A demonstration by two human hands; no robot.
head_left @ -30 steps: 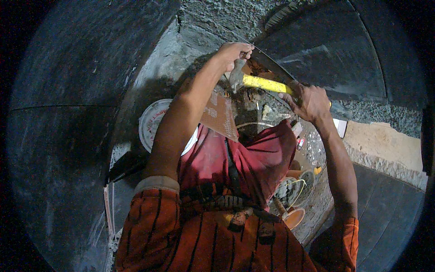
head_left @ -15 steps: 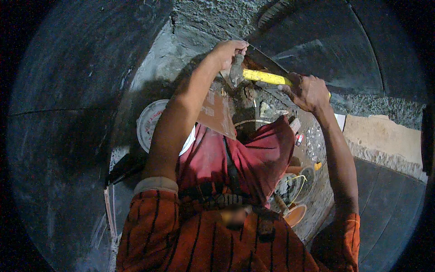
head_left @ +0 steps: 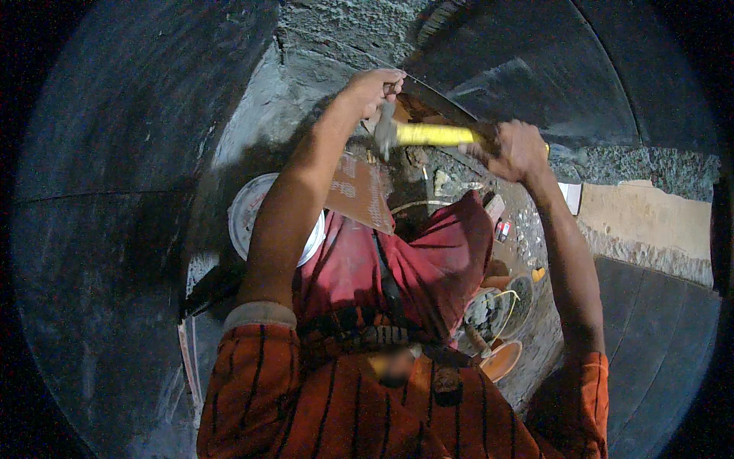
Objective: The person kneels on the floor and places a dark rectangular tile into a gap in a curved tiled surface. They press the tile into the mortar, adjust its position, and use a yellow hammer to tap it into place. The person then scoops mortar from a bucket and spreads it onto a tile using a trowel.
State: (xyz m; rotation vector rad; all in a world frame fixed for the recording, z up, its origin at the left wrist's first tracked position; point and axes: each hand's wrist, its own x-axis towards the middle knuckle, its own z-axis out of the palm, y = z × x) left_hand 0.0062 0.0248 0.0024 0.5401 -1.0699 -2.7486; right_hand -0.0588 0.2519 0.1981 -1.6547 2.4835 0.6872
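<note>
My right hand (head_left: 518, 151) is wrapped round the dark grip of a hammer (head_left: 440, 135) with a yellow handle. The grey hammer head is smeared by motion and lies just below my left hand (head_left: 375, 90). The fingers of that hand are curled together at the lower edge of a dark wall panel (head_left: 527, 92), near a corner. What they grip, if anything, is hidden. Below the panel edge runs a narrow gap with brownish material in it.
A white round bucket (head_left: 252, 206) stands under my left forearm. Brown cardboard (head_left: 359, 200) lies by my red-clad legs. At the right are a bucket of grey material (head_left: 485, 312), an orange bowl (head_left: 502, 359) and rubble on the floor. Rough concrete (head_left: 642, 168) borders the panels.
The hammer head has shifted slightly left and stays beside my left hand. Both hands appear a little further left, as the whole view has shifted somewhat.
</note>
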